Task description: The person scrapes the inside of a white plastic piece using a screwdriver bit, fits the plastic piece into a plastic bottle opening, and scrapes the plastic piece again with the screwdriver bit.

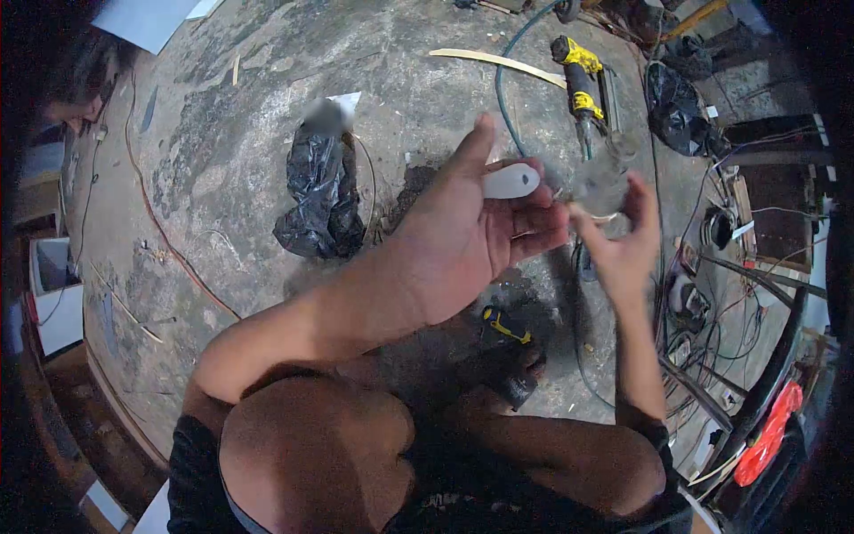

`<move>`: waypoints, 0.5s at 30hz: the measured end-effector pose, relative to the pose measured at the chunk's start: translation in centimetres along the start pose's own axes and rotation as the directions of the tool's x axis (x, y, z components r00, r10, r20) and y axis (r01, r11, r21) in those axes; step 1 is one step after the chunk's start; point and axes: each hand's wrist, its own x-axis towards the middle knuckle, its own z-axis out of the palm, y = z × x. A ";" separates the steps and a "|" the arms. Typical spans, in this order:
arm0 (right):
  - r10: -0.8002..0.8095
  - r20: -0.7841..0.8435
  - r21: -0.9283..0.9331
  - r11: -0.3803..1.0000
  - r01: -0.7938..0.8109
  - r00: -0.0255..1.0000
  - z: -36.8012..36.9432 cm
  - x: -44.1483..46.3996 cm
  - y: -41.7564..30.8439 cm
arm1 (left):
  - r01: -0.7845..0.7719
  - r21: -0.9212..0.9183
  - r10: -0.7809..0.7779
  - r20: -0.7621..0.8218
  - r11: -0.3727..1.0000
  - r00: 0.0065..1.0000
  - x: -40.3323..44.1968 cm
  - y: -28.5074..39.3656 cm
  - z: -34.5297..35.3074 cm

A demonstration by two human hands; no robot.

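My left hand (476,218) is raised palm up in the middle of the view, its thumb stretched out and its other fingers curled around a white handle (511,182) with a small hole near its end. Right of it, my right hand (621,245) pinches a clear, blurred object (605,182), perhaps a glass or plastic container. The fingertips of both hands are close together. What joins the handle and the clear object, if anything, cannot be made out.
A black plastic bag (322,191) lies on the concrete floor. A yellow and black power tool (583,84) lies beyond my hands, and a smaller yellow-black tool (507,325) near my feet. Cables (712,338) tangle at the right, near a red bag (769,434). Another person's hand (89,109) shows at upper left.
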 end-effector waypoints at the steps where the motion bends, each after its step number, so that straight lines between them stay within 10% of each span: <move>1: 0.053 0.014 0.072 0.996 -0.054 0.998 1.3 -0.7 1.2 | 0.002 0.011 -0.002 0.012 1.000 1.000 0.0 0.0 -0.1; 15: 0.243 0.073 0.147 0.957 -0.251 0.967 8.2 -5.1 7.9 | 0.020 0.099 -0.027 0.072 0.995 0.997 -0.3 0.5 -1.1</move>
